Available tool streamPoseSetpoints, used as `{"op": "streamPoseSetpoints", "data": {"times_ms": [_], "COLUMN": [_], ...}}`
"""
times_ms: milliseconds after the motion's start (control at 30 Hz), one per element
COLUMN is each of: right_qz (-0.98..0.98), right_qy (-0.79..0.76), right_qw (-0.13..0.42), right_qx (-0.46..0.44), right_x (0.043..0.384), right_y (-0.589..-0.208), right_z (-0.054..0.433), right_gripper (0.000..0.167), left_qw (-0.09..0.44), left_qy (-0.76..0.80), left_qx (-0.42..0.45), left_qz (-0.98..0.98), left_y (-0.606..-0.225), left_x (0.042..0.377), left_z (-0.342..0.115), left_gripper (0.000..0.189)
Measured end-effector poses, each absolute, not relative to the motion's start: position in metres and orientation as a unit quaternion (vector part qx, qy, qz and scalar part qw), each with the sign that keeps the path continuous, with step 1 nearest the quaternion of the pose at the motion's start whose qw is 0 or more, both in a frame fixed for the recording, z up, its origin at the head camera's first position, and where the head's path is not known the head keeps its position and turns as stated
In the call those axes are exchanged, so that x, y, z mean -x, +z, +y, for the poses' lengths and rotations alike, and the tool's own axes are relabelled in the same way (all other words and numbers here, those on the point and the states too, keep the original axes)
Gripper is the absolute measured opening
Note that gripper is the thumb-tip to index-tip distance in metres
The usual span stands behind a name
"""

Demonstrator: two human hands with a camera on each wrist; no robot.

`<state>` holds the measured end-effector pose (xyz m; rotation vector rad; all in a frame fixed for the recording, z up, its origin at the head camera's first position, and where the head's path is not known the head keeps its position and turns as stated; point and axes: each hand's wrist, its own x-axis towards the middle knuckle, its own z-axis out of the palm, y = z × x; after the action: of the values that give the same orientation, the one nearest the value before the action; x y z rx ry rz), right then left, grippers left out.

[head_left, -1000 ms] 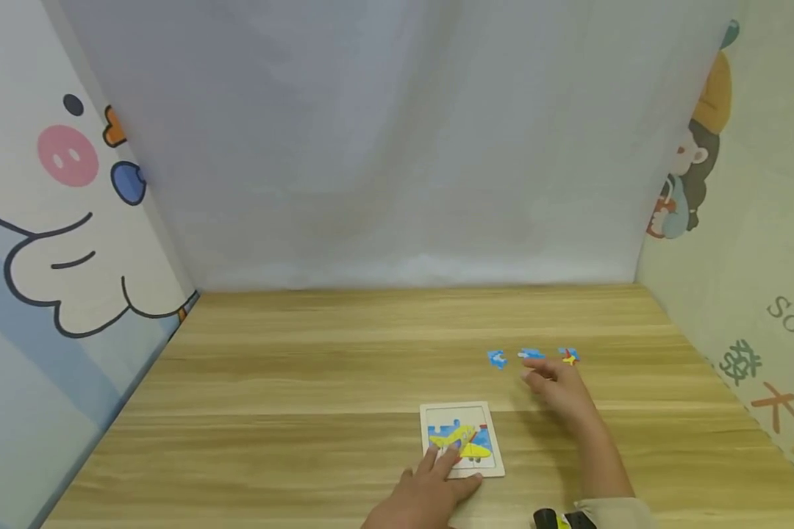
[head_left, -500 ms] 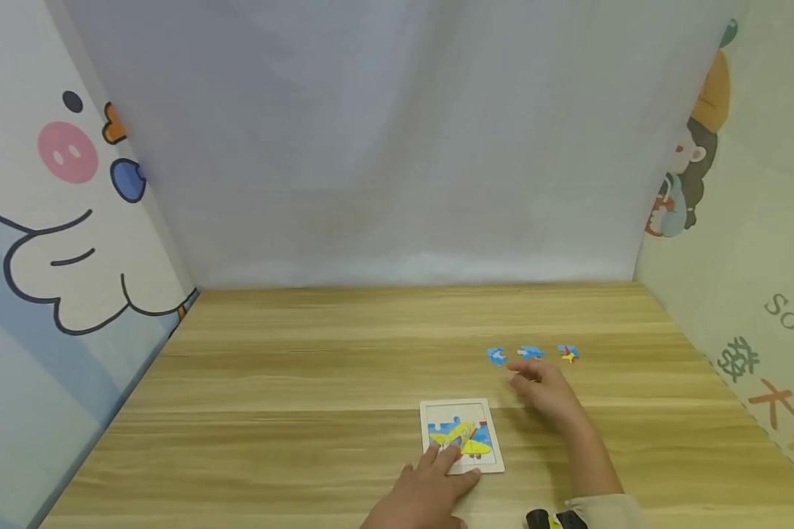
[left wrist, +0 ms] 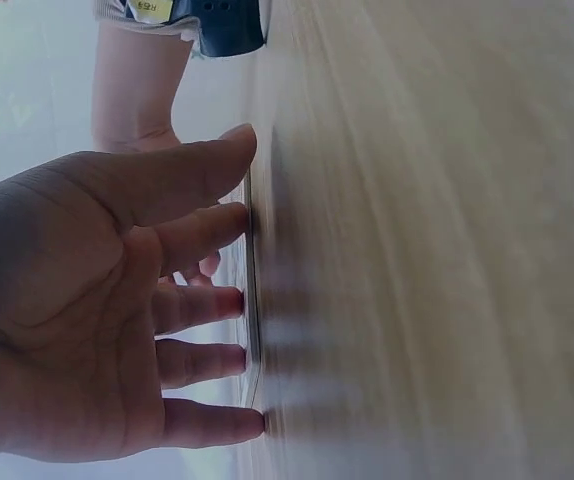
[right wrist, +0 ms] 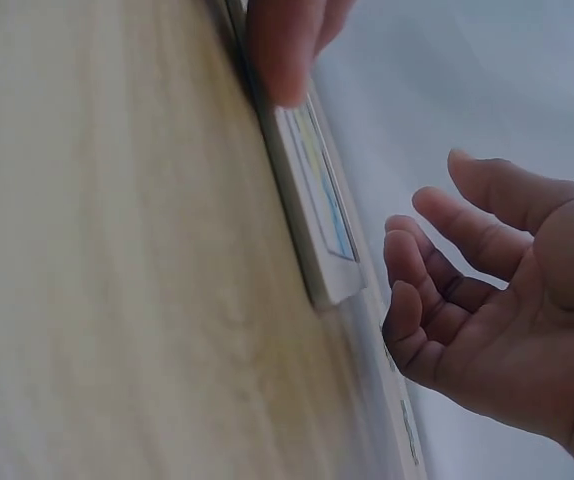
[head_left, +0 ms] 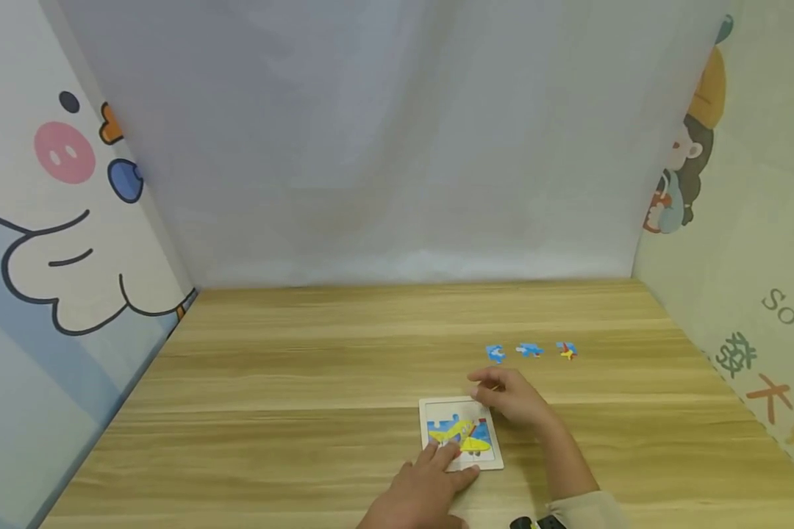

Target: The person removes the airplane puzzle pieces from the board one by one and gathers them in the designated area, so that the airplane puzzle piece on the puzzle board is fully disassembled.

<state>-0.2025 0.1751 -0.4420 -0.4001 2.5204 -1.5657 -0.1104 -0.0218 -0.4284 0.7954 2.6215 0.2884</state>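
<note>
A small framed jigsaw tray [head_left: 443, 409] lies on the table, its lower part filled with a yellow airplane on blue and its upper part pale and bare. My left hand [head_left: 420, 488] rests on its lower left, fingers spread and straight; in the left wrist view these fingers [left wrist: 202, 308] reach the tray's edge. Above the tray's upper right corner hovers my right hand [head_left: 512, 397]. In the right wrist view this hand [right wrist: 507, 270] has thumb and index finger apart, the other fingers loosely bent, and nothing between them.
Three loose jigsaw pieces lie in a row behind the right hand: a blue one [head_left: 495, 353], another blue one [head_left: 529, 350] and one with red and yellow [head_left: 567, 350]. A grey-white backdrop [head_left: 397, 184] and printed side panels enclose the wood-grain table [head_left: 271, 411].
My right hand has moved from beside the loose pieces left and nearer, to over the tray's corner. The three pieces stay in place. My left hand stays on the tray.
</note>
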Motion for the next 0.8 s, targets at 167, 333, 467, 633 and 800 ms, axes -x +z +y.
{"op": "streamPoseSetpoints", "data": {"times_ms": [167,333,467,633,800], "right_qz": [0.825,0.804,0.796,0.799,0.808], "right_qy": [-0.53,-0.545,-0.535,-0.524,-0.505], "right_qw": [0.112,0.157,0.191,0.214,0.224], "right_qx": [0.161,0.179,0.207,0.204,0.204], "right_x": [0.203,0.203,0.204,0.206,0.209], "right_y": [-0.442,-0.443,-0.444,-0.445,-0.446], "right_z": [0.166,0.158,0.152,0.148,0.149], "right_gripper": [0.034,0.032,0.025,0.02,0.019], "left_qw": [0.184,0.192,0.19,0.183,0.186], "left_qy": [0.089,0.081,0.077,0.077,0.082], "left_qx": [-0.288,-0.284,-0.289,-0.293,-0.287], "left_qz": [0.936,0.936,0.935,0.935,0.936], "left_y": [-0.429,-0.43,-0.43,-0.428,-0.43], "left_x": [0.11,0.108,0.108,0.106,0.106], "left_z": [-0.023,-0.023,-0.022,-0.021,-0.02], "left_gripper": [0.065,0.067,0.066,0.066,0.073]}}
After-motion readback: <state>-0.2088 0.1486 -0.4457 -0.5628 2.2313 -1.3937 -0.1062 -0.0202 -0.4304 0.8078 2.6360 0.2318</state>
